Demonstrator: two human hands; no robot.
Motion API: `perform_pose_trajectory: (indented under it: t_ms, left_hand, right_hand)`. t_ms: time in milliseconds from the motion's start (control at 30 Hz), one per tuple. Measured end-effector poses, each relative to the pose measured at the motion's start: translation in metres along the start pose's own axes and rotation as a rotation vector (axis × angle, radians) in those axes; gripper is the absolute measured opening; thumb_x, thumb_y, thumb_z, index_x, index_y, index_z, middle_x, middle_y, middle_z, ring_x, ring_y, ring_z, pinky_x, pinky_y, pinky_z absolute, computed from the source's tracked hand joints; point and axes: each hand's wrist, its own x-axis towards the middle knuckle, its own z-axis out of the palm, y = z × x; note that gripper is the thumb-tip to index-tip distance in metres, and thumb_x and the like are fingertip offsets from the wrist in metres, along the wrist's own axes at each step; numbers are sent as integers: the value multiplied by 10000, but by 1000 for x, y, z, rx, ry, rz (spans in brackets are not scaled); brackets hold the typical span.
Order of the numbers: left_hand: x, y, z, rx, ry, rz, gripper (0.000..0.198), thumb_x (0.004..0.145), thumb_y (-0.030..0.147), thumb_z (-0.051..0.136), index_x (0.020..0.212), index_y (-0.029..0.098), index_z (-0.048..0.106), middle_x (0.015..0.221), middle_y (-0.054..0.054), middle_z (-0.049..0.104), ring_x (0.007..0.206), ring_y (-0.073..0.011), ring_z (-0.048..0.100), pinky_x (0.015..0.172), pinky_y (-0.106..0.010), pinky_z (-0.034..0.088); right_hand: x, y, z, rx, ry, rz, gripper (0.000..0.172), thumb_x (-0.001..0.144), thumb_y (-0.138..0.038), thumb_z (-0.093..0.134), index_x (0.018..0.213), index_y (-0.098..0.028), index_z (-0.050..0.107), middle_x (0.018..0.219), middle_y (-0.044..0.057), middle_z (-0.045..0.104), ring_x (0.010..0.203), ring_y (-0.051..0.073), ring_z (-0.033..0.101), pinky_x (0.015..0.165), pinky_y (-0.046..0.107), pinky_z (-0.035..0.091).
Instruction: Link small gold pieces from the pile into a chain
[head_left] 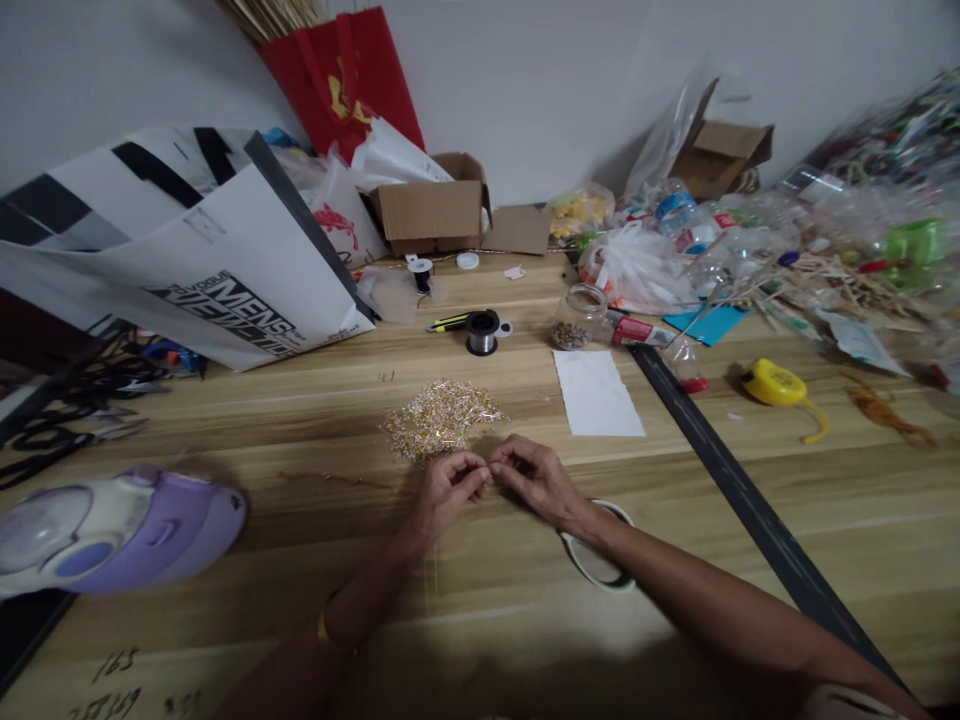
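Centre of surface (315, 430): left hand (454, 482) and right hand (531, 476) pinched close; anything between too small to tell. Bead heap (442, 416) at eleven o'clock, just beyond. Fine fingertip work, seemingly; next move wants steady pinch.

Paper (598, 393) right of bead pile (442, 415)

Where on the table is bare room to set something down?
Between the purple device and the left forearm; also right of the black strip, nearer than the yellow tape measure. The back right is crowded with plastic bottles.
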Motion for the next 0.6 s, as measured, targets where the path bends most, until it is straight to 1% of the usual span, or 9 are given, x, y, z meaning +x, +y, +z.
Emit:
perform_pose_trajectory:
  t_ms: [267, 467, 533, 600]
  left_hand:
    - [-1, -2, 0, -41, 13, -3, 242, 681, 350, 655, 695, 118, 589, 547, 15, 553, 501, -86, 505, 511, -207, 425]
    - [-2, 2, -1, -58, 13, 4, 235, 698, 349, 646, 714, 118, 604, 582, -2, 596, 535, -96, 536, 539, -211, 439]
    - [-2, 2, -2, -56, 22, 5, 239, 700, 355, 644, 715, 120, 605, 580, 1, 599, 532, -95, 537, 540, -209, 442]
    - [-2, 1, -3, -47, 35, 6, 237, 706, 355, 640, 719, 121, 603, 577, 4, 599, 533, -93, 538, 543, -207, 444]
  right_hand:
    - [-1, 3, 2, 112, -42, 47, 220, 848, -352, 540, 775, -145, 555, 651, -12, 490, 580, 97, 431, 541, 213, 351]
    - [-1, 4, 2, 100, -53, 65, 252, 870, -373, 509, 768, -144, 540, 630, -20, 467, 565, 94, 412, 527, 211, 340]
    - [-1, 4, 2, 66, -47, 48, 257, 876, -378, 501, 771, -147, 539, 626, -20, 469, 558, 95, 414, 517, 209, 342]
    - [-1, 3, 1, -26, -17, -29, 237, 883, -352, 497, 771, -149, 545, 645, -7, 493, 577, 103, 439, 532, 213, 362]
